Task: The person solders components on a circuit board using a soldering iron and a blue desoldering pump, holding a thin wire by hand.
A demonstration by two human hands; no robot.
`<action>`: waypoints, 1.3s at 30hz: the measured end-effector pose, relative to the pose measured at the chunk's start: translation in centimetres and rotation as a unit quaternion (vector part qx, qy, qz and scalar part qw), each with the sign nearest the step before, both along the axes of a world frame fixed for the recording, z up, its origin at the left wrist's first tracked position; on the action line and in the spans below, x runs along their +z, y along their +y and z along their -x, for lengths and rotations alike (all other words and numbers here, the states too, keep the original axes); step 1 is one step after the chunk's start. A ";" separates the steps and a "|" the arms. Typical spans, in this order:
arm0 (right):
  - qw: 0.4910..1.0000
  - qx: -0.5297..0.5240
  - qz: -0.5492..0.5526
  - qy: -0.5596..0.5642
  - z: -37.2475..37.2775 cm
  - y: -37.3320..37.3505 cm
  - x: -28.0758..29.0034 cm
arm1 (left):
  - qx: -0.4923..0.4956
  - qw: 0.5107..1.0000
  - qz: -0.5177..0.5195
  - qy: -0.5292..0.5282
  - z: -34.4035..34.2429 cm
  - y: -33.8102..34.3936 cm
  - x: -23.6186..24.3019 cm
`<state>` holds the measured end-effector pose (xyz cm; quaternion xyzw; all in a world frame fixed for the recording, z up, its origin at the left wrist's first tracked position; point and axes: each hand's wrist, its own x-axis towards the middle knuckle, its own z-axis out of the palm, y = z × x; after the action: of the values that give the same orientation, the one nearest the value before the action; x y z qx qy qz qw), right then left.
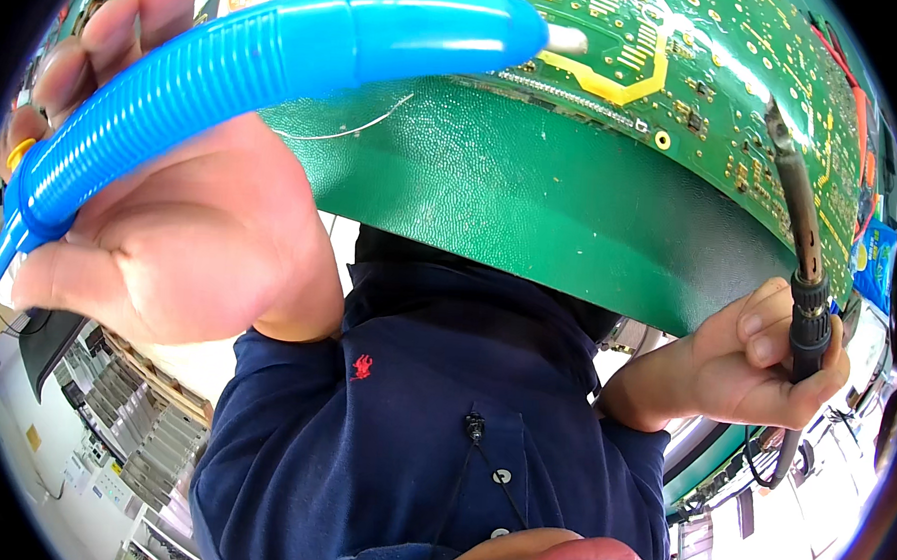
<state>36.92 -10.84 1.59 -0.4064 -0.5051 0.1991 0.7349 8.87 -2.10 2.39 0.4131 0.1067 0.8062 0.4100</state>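
Note:
My left hand [205, 229], palm up with fingers curled behind it, holds a curved blue ribbed tool [140, 116] with a narrow pointed end at the lower left. Its rounded end lies over a green circuit board [718, 62] with gold pads and small components; a pale tip shows just beside it. My right hand [740, 363] grips the black handle of a soldering iron [809, 326], whose dark metal shaft points up over the board's right part. A thin pale wire [365, 126] lies below the blue tool.
The board rests on a green textured mat [531, 214]. At the right edge are red leads [857, 98] and a blue packet [872, 269]. My dark shirt fills the lower middle. Shelving [133, 406] and a white wall show at the lower left.

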 end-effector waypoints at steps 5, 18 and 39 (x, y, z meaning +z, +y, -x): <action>1.000 -0.004 -0.013 -0.020 0.4 1.5 -2.8 | 0.000 0.998 0.023 0.058 0.1 2.3 -3.7; 0.998 0.023 -0.005 -0.058 1.0 2.8 -4.9 | -0.075 0.991 0.080 0.076 -0.6 3.3 -5.0; 0.990 -0.092 0.001 -0.105 2.2 1.7 -1.3 | -0.023 0.996 -0.001 -0.085 1.5 0.9 2.1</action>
<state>34.75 -9.10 0.27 -0.4702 -0.5396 0.0874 0.6929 7.35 -1.22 4.51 0.3459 0.0614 0.8288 0.4355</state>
